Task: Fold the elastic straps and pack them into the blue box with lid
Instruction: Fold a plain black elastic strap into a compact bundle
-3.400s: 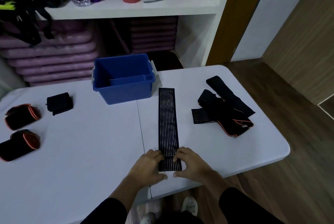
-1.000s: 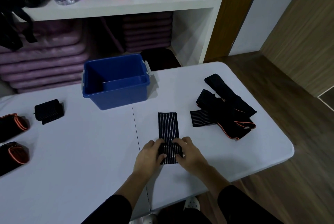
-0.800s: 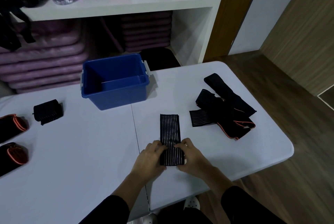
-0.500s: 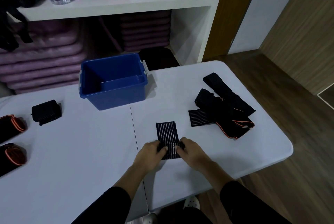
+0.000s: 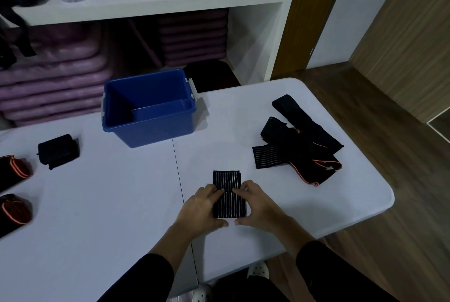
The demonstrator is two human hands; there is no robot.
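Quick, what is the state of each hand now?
Left hand: grips the striped strap.
Right hand: grips the striped strap.

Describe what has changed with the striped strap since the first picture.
The striped strap, earlier stretched long toward the blue box, is now folded short. The left hand and right hand still grip its sides. The box, the strap pile at right and the rolled straps at left stayed.

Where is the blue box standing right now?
In the head view the blue box stands at the white table's far edge, left of centre, with a rolled black strap to its left.
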